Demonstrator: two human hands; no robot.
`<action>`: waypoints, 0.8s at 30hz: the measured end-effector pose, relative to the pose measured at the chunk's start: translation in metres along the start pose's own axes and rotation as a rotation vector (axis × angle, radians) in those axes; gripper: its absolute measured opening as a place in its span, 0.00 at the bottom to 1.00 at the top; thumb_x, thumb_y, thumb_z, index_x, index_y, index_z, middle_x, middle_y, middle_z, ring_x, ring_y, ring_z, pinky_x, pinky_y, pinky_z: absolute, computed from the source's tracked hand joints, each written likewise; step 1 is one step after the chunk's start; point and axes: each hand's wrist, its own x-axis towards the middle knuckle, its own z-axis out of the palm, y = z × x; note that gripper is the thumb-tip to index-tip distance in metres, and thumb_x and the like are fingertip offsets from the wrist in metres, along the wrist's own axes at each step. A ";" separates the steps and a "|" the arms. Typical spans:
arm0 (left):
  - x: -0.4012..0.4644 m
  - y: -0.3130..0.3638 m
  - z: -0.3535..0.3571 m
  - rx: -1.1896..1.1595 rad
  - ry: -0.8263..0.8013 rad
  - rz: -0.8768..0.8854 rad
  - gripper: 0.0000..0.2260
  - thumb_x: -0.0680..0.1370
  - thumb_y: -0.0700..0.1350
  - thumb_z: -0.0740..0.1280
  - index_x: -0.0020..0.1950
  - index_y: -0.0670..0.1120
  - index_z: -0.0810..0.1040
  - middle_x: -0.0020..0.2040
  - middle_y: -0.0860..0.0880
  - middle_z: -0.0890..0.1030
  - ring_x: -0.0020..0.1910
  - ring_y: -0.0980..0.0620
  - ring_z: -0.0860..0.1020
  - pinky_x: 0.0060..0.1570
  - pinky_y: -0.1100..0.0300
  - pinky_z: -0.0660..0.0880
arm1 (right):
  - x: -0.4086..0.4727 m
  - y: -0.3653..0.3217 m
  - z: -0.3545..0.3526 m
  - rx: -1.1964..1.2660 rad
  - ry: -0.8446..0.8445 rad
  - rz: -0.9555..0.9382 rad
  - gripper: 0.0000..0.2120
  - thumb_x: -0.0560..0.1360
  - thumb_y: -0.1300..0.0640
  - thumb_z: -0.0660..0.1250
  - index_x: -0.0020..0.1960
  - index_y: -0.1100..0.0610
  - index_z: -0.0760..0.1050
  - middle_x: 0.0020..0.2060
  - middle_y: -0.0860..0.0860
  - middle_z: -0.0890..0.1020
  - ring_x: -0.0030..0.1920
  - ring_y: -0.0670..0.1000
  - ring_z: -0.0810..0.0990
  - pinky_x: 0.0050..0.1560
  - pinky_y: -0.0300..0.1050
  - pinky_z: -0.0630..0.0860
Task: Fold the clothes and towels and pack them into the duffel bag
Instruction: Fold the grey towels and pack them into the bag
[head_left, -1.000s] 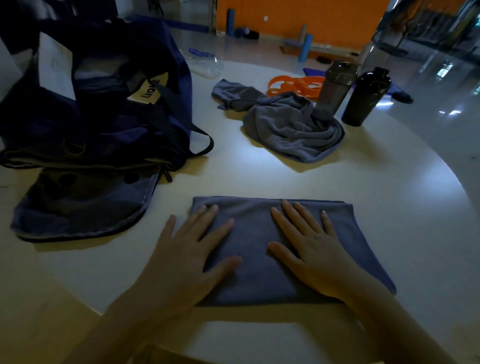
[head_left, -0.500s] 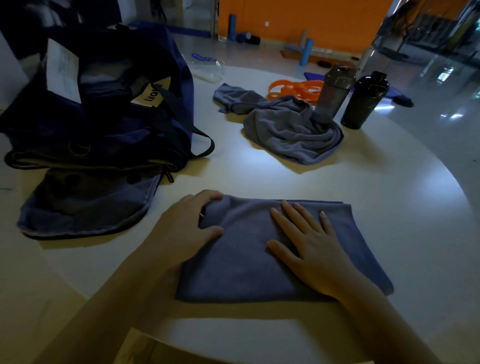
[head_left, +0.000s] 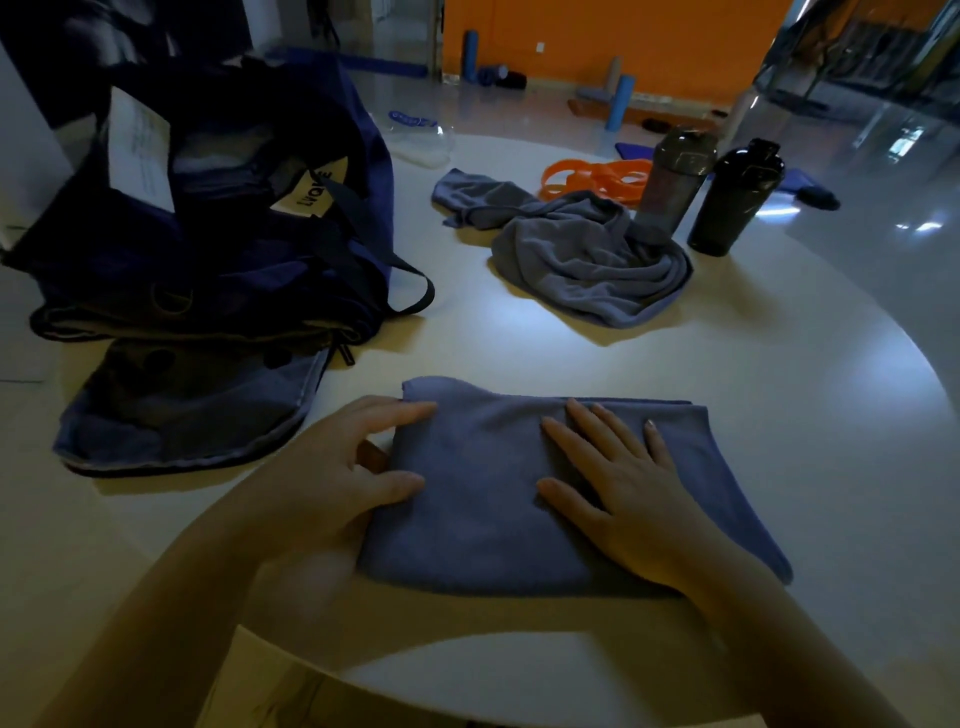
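Folded blue towel lay at the table's six o'clock, the right hand spread flat to pin it while the left hand pinched its nine-o'clock edge, apparently for another fold; the duffel bag waited at ten o'clock.

two towels, two bottles, one duffel bag.
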 end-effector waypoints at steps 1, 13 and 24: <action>-0.001 0.008 -0.002 -0.116 0.013 -0.003 0.26 0.73 0.43 0.73 0.64 0.63 0.68 0.60 0.61 0.73 0.51 0.55 0.79 0.48 0.65 0.78 | -0.004 -0.002 -0.003 0.108 0.065 -0.020 0.38 0.66 0.23 0.30 0.73 0.36 0.42 0.77 0.43 0.50 0.76 0.44 0.47 0.76 0.54 0.42; 0.071 0.108 0.102 -0.359 -0.380 -0.034 0.30 0.75 0.39 0.69 0.74 0.54 0.63 0.55 0.43 0.81 0.52 0.50 0.82 0.54 0.59 0.79 | -0.060 0.030 -0.039 1.027 0.490 0.396 0.38 0.60 0.28 0.64 0.64 0.45 0.66 0.39 0.52 0.83 0.40 0.49 0.83 0.40 0.46 0.82; 0.089 0.079 0.084 0.061 0.017 0.312 0.15 0.74 0.52 0.67 0.60 0.60 0.71 0.57 0.64 0.73 0.58 0.62 0.72 0.57 0.72 0.68 | -0.049 0.062 -0.021 0.721 0.525 0.398 0.29 0.75 0.61 0.69 0.70 0.45 0.61 0.43 0.44 0.78 0.44 0.47 0.80 0.48 0.48 0.79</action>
